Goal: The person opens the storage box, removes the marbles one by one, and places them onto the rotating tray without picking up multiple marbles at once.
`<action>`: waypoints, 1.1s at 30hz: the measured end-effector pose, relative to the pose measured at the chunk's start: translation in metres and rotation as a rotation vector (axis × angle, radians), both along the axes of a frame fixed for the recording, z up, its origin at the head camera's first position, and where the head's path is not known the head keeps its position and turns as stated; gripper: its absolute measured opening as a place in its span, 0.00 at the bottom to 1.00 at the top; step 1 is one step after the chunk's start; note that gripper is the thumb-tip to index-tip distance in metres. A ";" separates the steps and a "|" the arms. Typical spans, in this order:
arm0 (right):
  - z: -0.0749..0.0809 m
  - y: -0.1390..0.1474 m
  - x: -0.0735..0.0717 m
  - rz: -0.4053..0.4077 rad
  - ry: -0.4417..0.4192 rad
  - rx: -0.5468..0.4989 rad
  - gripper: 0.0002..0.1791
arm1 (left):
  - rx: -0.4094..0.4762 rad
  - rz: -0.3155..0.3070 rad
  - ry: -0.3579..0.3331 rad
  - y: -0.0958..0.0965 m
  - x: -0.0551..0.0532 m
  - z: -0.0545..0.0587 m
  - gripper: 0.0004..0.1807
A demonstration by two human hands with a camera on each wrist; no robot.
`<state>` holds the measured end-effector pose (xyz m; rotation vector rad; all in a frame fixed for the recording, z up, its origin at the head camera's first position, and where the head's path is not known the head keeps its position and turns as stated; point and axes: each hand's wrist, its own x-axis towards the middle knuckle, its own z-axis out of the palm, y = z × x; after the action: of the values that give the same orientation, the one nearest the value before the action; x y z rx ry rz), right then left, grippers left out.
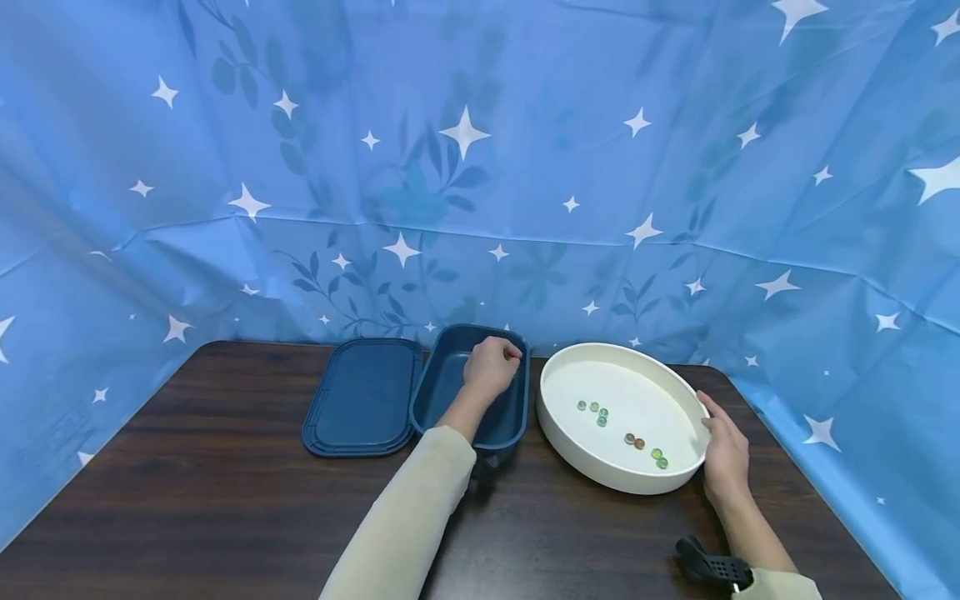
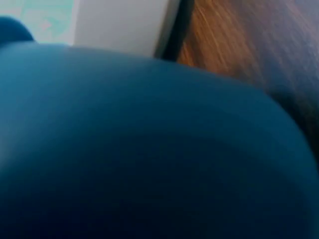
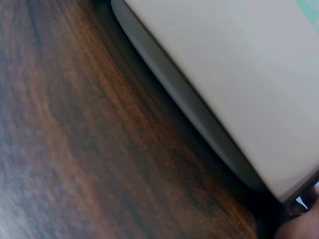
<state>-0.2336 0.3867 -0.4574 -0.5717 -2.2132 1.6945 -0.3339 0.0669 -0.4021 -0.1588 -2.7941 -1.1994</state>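
Note:
My left hand (image 1: 491,367) is above the deep blue rectangular container (image 1: 427,408), near its right wall. Its fingers are curled in, and I cannot tell whether something small sits between them. In the left wrist view, the container's blue wall (image 2: 149,124) fills most of the picture. At the right side of the round white tray (image 1: 551,421), my right hand (image 1: 726,454) grips the rim. Several small glassy marbles lie on the tray floor: clear greenish ones (image 1: 594,407), a brownish one (image 1: 639,444) and yellow-green ones (image 1: 662,463).
A flat blue lid (image 1: 367,400) lies left of the container, right beside it. All stand toward the back of a dark wooden table (image 1: 187,483). Behind hangs a blue curtain (image 1: 525,183) with white stars. A black strapped device (image 1: 712,567) is on my right wrist.

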 end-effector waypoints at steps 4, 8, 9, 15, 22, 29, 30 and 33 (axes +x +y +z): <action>-0.001 -0.001 0.000 0.002 0.002 0.004 0.32 | -0.002 0.011 -0.037 -0.003 -0.001 -0.008 0.08; -0.001 -0.001 0.000 -0.004 0.001 0.019 0.32 | -0.031 -0.009 -0.089 -0.004 -0.001 -0.012 0.09; 0.000 -0.001 0.000 -0.004 0.000 0.021 0.32 | -0.039 -0.015 -0.104 -0.004 -0.001 -0.013 0.10; 0.000 0.000 -0.001 -0.003 0.001 0.016 0.32 | -0.079 -0.036 -0.184 -0.006 -0.004 -0.017 0.13; -0.001 0.000 -0.001 -0.005 0.008 0.028 0.32 | -0.128 -0.060 -0.217 -0.006 -0.007 -0.020 0.09; -0.001 0.001 -0.002 -0.005 0.007 0.023 0.31 | -0.180 -0.086 -0.195 -0.005 -0.008 -0.022 0.03; -0.001 0.001 -0.002 -0.003 0.006 0.020 0.31 | -0.186 -0.084 -0.187 -0.005 -0.008 -0.022 0.03; -0.001 0.001 -0.002 0.001 0.002 0.008 0.31 | -0.186 -0.057 -0.155 -0.005 -0.009 -0.022 0.05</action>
<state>-0.2354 0.3880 -0.4580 -0.5670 -2.2177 1.6851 -0.3427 0.0621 -0.4239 -0.1664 -3.0550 -1.0009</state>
